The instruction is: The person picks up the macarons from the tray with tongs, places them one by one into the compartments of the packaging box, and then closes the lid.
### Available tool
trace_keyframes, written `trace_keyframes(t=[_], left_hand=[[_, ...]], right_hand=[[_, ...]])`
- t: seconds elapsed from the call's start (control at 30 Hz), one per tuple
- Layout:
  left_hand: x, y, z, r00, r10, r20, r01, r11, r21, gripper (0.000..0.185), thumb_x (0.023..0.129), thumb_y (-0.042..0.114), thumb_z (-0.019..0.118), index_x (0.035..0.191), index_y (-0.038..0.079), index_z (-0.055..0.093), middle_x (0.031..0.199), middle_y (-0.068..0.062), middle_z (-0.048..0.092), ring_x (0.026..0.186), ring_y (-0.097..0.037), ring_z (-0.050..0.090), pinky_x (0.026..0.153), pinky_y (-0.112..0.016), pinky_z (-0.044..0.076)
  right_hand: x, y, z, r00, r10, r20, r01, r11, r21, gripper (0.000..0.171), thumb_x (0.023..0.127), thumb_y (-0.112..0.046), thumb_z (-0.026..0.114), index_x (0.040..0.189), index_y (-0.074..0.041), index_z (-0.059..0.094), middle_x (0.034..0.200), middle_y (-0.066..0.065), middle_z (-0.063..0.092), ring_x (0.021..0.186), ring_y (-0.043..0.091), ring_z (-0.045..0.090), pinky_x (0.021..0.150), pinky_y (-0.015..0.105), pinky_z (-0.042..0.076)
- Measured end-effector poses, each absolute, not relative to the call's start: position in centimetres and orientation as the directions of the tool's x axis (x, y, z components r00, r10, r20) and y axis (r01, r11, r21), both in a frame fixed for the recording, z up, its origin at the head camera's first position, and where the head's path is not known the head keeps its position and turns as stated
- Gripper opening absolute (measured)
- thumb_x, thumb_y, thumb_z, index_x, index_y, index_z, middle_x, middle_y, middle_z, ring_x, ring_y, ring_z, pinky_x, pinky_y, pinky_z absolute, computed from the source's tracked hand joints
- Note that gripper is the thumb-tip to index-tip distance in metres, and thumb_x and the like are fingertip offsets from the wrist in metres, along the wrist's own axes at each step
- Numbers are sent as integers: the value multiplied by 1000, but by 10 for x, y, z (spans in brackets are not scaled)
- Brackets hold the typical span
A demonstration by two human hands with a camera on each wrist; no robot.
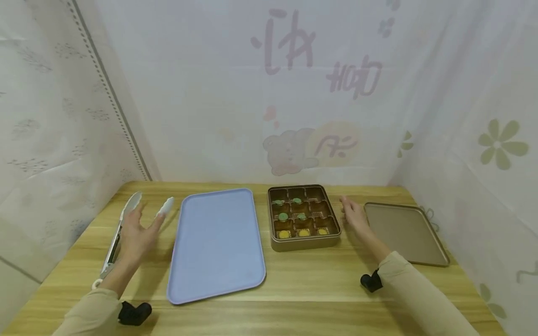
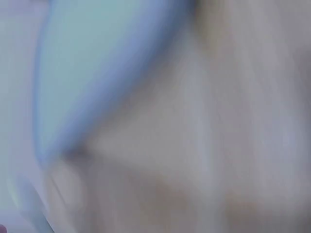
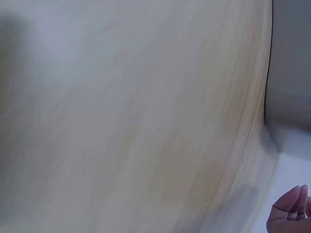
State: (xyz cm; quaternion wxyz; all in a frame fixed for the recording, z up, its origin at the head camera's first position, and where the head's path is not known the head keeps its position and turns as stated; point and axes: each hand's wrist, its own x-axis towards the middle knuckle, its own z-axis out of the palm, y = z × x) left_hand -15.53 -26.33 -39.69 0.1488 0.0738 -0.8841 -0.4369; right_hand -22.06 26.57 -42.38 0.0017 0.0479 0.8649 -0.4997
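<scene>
The left hand [image 1: 134,233] hovers, fingers apart, over the tongs [image 1: 119,228] beneath them; grip both arms squarely. The right hand [image 1: 355,217], fingers relaxed, rests beside the box [image 1: 303,242].

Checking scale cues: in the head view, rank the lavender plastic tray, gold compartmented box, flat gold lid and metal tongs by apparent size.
1. Lavender plastic tray.
2. Flat gold lid and gold compartmented box: alike, unranked.
3. Metal tongs, long but thin.

Head view high, facing down over table [image 1: 294,280], wrist views close, blurred
</scene>
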Motion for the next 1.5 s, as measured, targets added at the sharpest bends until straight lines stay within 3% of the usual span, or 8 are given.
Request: trace_keyframes(t=[0.13, 0.3, 0.43, 0.6, 0.9, 1.03, 1.27, 1.5], left_hand=[[-163, -198, -381, -948, -213, 235, 117, 451, 885, 62, 97, 16, 60, 148, -7, 33, 150, -27, 39, 138, -43, 39, 112, -39, 39], [-164, -106, -376, -955, -124, 270, 237, 226, 945, 49, 93, 0, 61, 139, -7, 47, 139, -24, 54, 127, -37, 52, 92, -8, 44], [-157, -40, -382, -970, 58, 235, 239, 71, 968, 47, 95, 4, 60, 139, -6, 47, 138, -24, 55, 126, -37, 54, 97, -17, 48], [-139, 31, -395, -955, 244, 171, 165, -45, 985, 45, 99, 14, 56, 139, -6, 47, 137, -26, 54, 124, -37, 55, 101, -28, 48], [-125, 114, -420, -927, 375, 4, -44, -120, 992, 44, 99, 10, 55, 138, -8, 48, 137, -27, 55, 126, -36, 55, 102, -32, 48], [-131, 140, -432, -928, 368, -61, -102, -94, 990, 45, 99, 10, 55, 138, -11, 46, 137, -27, 54, 129, -36, 53, 105, -34, 46], [-139, 175, -445, -921, 360, -148, -191, -85, 978, 50, 98, 10, 56, 141, -11, 42, 140, -26, 52, 133, -37, 49, 108, -38, 43], [-145, 191, -452, -904, 373, -210, -264, -100, 959, 58, 98, 15, 57, 145, -10, 35, 146, -25, 45, 138, -40, 42, 112, -44, 38]], right_hand=[[-208, 285, -422, -996, 83, -14, 57, 533, -844, 66, 106, -45, 26, 142, 9, 39, 126, 31, 50, 97, 28, 55, 89, 41, 52], [-191, 315, -419, -994, 101, 35, 26, 548, -836, 60, 107, -39, 31, 140, 10, 40, 104, 20, 53, 85, 12, 50, 79, 26, 49], [-176, 345, -418, -974, 151, 167, -37, 622, -782, 49, 107, -26, 37, 135, 13, 47, 104, 28, 58, 77, -5, 44, 65, 15, 42], [-154, 385, -422, -921, 284, 266, 22, 721, -693, 43, 105, -22, 43, 129, 10, 55, 103, 27, 60, 76, -13, 38, 64, 12, 36], [-125, 432, -435, -805, 460, 374, 139, 759, -636, 28, 94, -2, 55, 115, 15, 63, 98, 35, 65, 68, -21, 31, 61, 3, 29], [-117, 441, -438, -817, 458, 350, 187, 785, -591, 29, 92, -1, 56, 113, 17, 62, 101, 36, 65, 71, -10, 43, 61, 3, 29], [-116, 447, -443, -826, 452, 336, 217, 806, -550, 30, 90, 0, 57, 113, 19, 61, 97, 36, 64, 82, 39, 60, 64, 18, 38], [-114, 448, -445, -857, 433, 278, 216, 793, -570, 32, 90, 3, 56, 115, 24, 57, 101, 40, 62, 90, 46, 60, 64, 14, 39]])
